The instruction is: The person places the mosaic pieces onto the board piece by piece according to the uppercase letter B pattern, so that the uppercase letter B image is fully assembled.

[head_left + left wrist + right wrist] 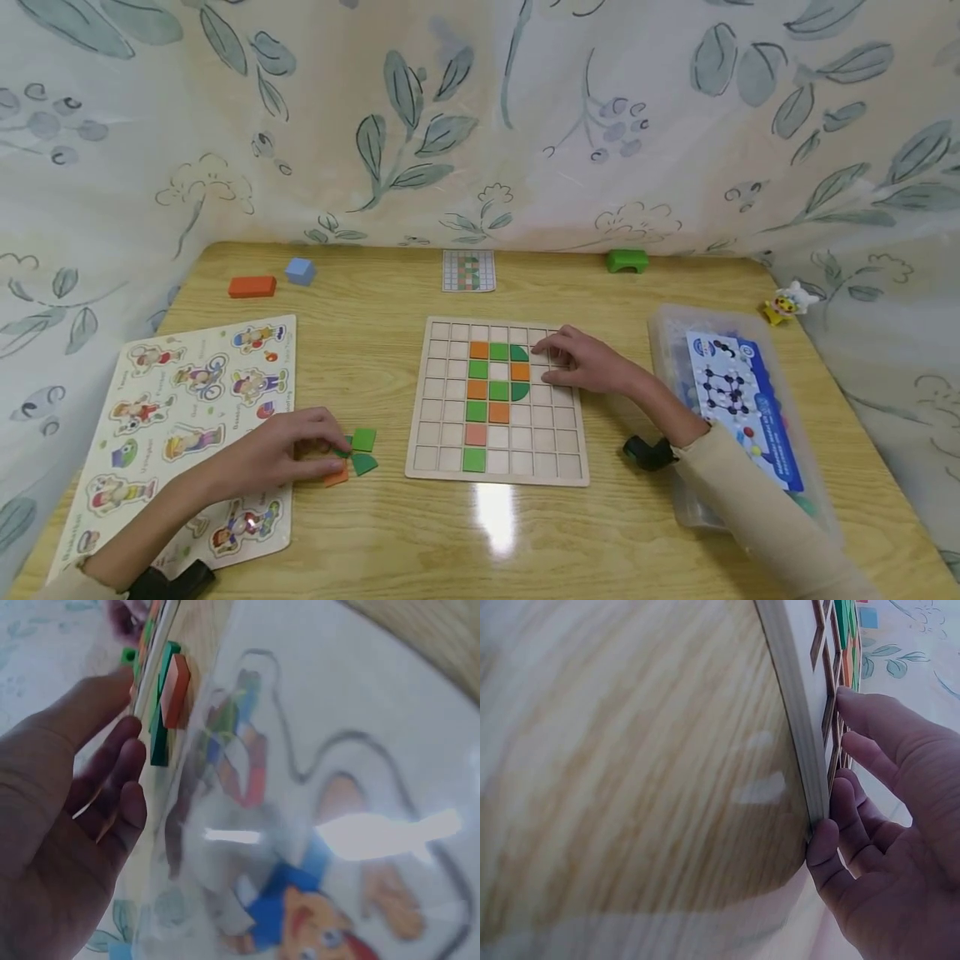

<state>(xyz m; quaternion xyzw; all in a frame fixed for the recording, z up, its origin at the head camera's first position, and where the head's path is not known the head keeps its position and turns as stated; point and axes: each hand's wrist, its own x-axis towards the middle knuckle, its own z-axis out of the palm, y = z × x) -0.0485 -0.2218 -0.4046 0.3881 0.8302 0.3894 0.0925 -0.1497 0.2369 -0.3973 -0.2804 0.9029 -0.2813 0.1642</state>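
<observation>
A wooden grid board (543,439) lies mid-table, with orange and green square tiles and green curved tiles (519,392) in its middle columns. My right hand (592,362) rests at the board's right side, fingers bent loosely over the cells; the right wrist view shows fingertips against its edge and nothing pinched. My left hand (296,446) reaches over a puzzle board to a small pile of loose tiles. In that pile are a green square tile (364,439), a green curved tile (364,463) and an orange tile (337,475), partly hidden by the fingers.
A pattern card (468,271) lies behind the grid board. The picture puzzle board (258,500) lies at left, a plastic case (738,408) at right. Red (252,287), blue (300,271) and green (627,261) blocks and a toy figure (789,302) sit towards the back.
</observation>
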